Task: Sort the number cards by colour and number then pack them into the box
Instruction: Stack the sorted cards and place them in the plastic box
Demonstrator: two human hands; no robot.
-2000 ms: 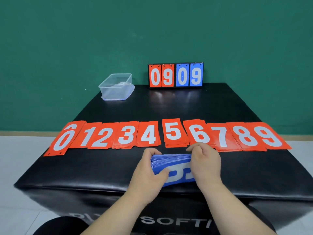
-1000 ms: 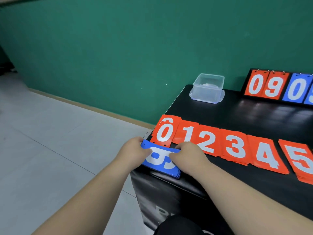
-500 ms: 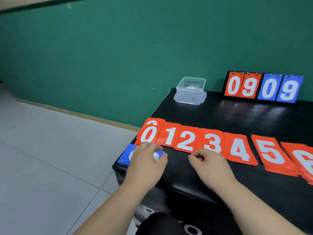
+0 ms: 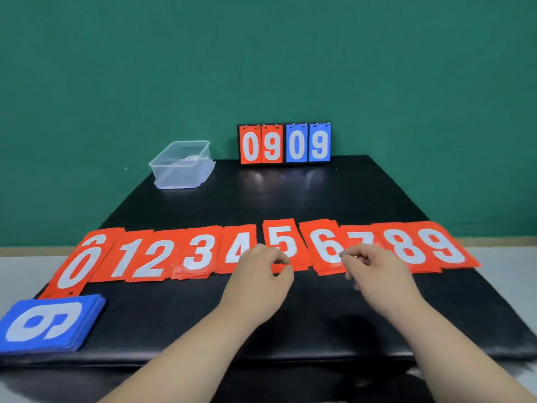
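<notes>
Nearer than the row of red number cards (image 4: pixel 200 254), just beside its 0 end, the stack of blue cards (image 4: pixel 49 324) lies flat on the black surface (image 4: pixel 290 199), a 9 on top. The left hand (image 4: pixel 258 277) meets the row's near edge at the 4 and 5 piles and the right hand (image 4: pixel 374 271) at the 6 and 7, fingers (image 4: pixel 276 255) loosely curled; whether they pinch a card cannot be told. Beyond the row stand the clear plastic box (image 4: pixel 181 164), toward its left, and a small scoreboard (image 4: pixel 284 144) reading 0909 behind its middle.

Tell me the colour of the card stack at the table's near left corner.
The stack is blue with a white numeral; head view.
</notes>
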